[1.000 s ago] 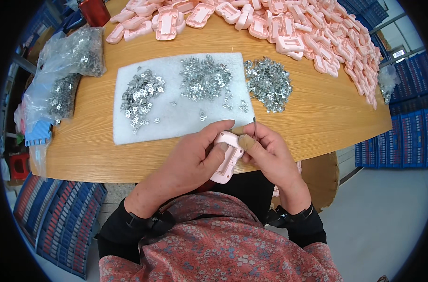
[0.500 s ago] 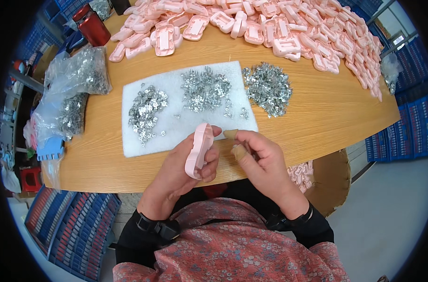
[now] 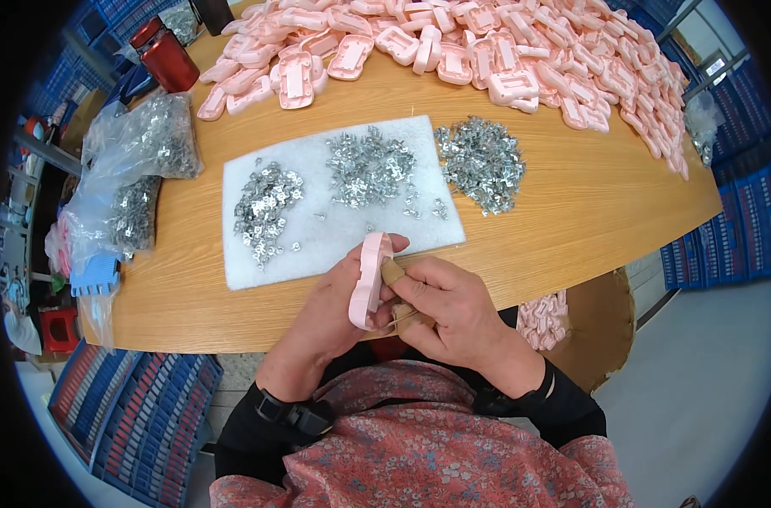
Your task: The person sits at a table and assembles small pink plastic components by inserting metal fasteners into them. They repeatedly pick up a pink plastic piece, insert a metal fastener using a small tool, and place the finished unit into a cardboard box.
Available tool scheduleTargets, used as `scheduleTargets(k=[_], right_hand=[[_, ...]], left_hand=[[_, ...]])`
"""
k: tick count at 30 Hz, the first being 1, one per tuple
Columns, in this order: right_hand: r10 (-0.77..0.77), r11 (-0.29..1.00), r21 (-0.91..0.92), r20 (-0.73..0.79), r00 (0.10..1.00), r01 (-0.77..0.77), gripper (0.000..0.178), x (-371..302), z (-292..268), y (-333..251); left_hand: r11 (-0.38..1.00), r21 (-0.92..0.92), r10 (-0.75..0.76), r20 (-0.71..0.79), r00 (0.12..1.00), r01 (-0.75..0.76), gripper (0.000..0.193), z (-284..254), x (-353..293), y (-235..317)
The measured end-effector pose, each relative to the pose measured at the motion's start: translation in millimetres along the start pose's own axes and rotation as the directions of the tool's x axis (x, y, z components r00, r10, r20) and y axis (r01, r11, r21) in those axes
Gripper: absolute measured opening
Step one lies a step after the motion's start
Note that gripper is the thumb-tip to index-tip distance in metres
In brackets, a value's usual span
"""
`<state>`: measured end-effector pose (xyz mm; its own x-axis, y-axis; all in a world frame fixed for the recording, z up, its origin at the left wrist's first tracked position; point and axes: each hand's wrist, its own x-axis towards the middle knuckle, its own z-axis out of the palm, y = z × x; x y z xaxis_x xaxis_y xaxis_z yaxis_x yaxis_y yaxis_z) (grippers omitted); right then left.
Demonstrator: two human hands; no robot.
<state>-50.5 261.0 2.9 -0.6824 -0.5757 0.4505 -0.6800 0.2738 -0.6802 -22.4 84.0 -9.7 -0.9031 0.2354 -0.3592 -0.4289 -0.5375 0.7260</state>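
Note:
My left hand (image 3: 322, 317) is closed round a pink plastic shell (image 3: 368, 284), held on edge above the near side of the table with its hollow side turned to the right. My right hand (image 3: 466, 317) wears tan fingertip covers on the thumb and index finger. Those covered tips press at the shell's hollow side; anything between them is hidden. Just beyond the hands lies a white padded sheet (image 3: 318, 241) bearing two heaps of small silvery metal pieces, a left heap (image 3: 269, 207) and a middle heap (image 3: 371, 169). A third heap (image 3: 483, 165) sits on the bare wood to the right.
Many pink shells (image 3: 453, 63) are piled along the table's far side. Clear plastic bags of metal pieces (image 3: 161, 140) and a red canister (image 3: 164, 57) stand at the left. Below the right table edge is a cardboard box (image 3: 601, 330) with pink parts.
My right hand has moved left, bringing its covered fingertips from apart to contact with the shell. The shell has turned slightly in my left hand and shifted a little to the right.

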Motion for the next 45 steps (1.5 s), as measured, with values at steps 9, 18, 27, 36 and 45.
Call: scheduleTargets(k=[9, 18, 27, 36, 45], right_hand=[[0.285, 0.949, 0.166, -0.098, 0.954, -0.267, 0.03, -7.1, -4.5, -12.9], [0.203, 0.931, 0.213, 0.368, 0.907, -0.295, 0.03, 30.7, -25.5, -17.0], [0.292, 0.944, -0.211, 0.182, 0.939, -0.253, 0.019, 94.3, 0.0, 11.0], [0.173, 0.857, -0.515, 0.346, 0.922, 0.033, 0.012, 123.0, 47.8, 17.4], [0.253, 0.859, -0.509, 0.325, 0.911, -0.056, 0.013, 128.1, 53.5, 16.9]], left_hand=[[0.981, 0.144, 0.137, -0.047, 0.989, -0.129, 0.038, 1.3, 2.6, -10.2], [0.786, 0.587, -0.058, 0.386, 0.921, -0.196, 0.051, -27.3, -20.5, 51.1], [0.974, 0.036, -0.224, 0.328, 0.918, 0.225, 0.053, -57.7, -40.6, 46.8], [0.994, -0.108, 0.038, 0.079, 0.996, -0.029, 0.048, -60.2, -49.4, 41.9], [0.948, -0.156, 0.247, -0.19, 0.95, -0.278, 0.049, -59.9, -38.5, 41.6]])
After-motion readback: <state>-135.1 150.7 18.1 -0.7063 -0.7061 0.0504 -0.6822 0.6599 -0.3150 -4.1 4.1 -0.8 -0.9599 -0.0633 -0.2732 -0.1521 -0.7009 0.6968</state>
